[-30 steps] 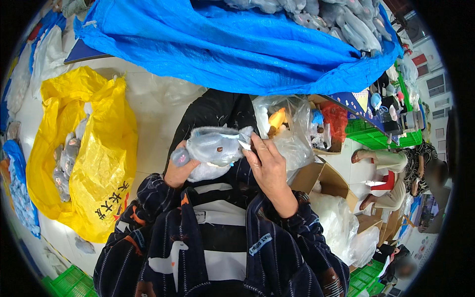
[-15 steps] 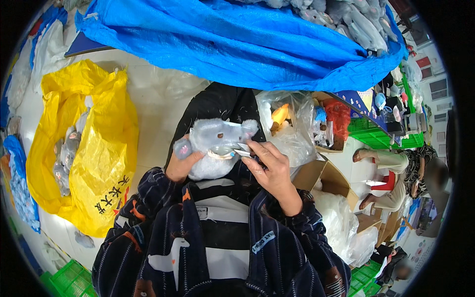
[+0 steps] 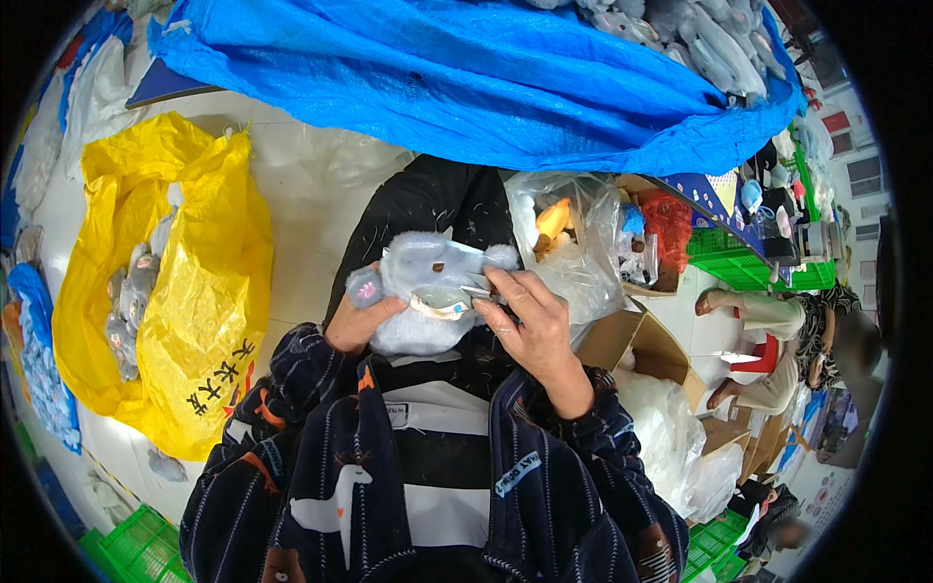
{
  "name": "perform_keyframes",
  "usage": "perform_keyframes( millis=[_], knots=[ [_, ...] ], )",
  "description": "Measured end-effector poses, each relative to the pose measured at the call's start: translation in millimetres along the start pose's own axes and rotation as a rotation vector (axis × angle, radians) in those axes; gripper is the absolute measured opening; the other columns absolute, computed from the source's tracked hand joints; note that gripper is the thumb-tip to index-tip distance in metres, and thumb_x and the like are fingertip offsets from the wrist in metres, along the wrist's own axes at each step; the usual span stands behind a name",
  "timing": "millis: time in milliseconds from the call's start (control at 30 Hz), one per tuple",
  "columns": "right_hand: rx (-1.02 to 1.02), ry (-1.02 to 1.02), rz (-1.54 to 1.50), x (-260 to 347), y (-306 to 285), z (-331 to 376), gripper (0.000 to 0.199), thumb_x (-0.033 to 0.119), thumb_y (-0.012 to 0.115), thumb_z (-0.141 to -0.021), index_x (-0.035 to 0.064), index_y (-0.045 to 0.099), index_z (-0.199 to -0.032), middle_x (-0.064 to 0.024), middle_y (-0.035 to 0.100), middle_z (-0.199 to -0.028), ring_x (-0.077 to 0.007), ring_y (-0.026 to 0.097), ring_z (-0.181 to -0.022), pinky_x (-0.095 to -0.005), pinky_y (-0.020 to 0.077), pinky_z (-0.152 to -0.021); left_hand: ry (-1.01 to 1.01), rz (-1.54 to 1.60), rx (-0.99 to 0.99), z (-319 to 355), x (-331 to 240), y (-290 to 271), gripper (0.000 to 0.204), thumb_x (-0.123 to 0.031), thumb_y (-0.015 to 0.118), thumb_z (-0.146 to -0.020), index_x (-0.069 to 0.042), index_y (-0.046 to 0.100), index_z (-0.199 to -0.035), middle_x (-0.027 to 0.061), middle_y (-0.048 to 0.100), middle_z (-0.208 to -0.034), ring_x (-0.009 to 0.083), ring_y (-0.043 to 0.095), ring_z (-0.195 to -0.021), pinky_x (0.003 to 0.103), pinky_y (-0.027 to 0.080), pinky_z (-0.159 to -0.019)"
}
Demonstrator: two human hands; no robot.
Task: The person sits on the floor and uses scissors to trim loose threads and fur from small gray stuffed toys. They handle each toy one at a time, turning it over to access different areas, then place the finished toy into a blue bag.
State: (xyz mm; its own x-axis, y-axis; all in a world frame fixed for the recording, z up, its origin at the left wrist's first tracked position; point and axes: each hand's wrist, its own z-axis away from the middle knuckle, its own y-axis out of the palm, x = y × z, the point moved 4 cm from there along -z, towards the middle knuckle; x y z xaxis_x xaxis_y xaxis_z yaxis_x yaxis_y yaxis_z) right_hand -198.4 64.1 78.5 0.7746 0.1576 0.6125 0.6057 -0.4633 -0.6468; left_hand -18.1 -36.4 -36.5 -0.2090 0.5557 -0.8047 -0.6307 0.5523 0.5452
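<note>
A fluffy grey plush toy (image 3: 418,262) with a brown patch and a pink paw pad rests on my lap. My left hand (image 3: 360,323) is closed on its left side, the thumb lying across the fur. On the toy's front is a pale oval opening or patch (image 3: 442,301) with a small blue spot. My right hand (image 3: 535,325) pinches a small silvery-white pointed tool (image 3: 476,291), which looks like snips; its tips are at the oval's right edge. The palm hides the rest of it.
A yellow sack (image 3: 204,321) holding grey plush pieces stands at left. Ahead, a blue sheet (image 3: 437,87) bears more grey plush. To the right are a clear plastic bag (image 3: 588,282) with toys, a cardboard box (image 3: 671,355) and green crates (image 3: 714,251). Another person (image 3: 816,335) sits far right.
The toy has shifted slightly right on my lap, with both hands still at it. The pointed tool stays at the oval's right edge.
</note>
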Motion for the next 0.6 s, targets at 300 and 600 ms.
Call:
perform_keyframes(
  millis=[300, 600],
  knots=[
    [0.044, -0.034, 0.013, 0.0, -1.1, -0.3, 0.034, 0.015, 0.073, -0.074, 0.0026, 0.064, -0.104, -0.0092, 0.061, -0.083, -0.0238, 0.062, -0.064, -0.0318, 0.0503, -0.055, -0.027, -0.059, -0.003, 0.1, 1.2, 0.2, 0.045, -0.011, 0.07, -0.078, -0.002, 0.048, -0.117, 0.0069, 0.058, -0.108, 0.0148, 0.055, -0.1, 0.03, 0.045, -0.087],
    [-0.017, 0.133, -0.02, -6.6, -7.1, 1.6, 0.035, 0.012, 0.073, -0.074, 0.0013, 0.062, -0.105, -0.0101, 0.06, -0.083, -0.0226, 0.06, -0.064, -0.0303, 0.0486, -0.055, -0.014, -0.136, 0.003, 1.1, -4.8, 4.8, 0.038, -0.01, 0.069, -0.079, -0.003, 0.05, -0.11, 0.0047, 0.058, -0.101, 0.0114, 0.055, -0.094, 0.028, 0.046, -0.083]
  ],
)
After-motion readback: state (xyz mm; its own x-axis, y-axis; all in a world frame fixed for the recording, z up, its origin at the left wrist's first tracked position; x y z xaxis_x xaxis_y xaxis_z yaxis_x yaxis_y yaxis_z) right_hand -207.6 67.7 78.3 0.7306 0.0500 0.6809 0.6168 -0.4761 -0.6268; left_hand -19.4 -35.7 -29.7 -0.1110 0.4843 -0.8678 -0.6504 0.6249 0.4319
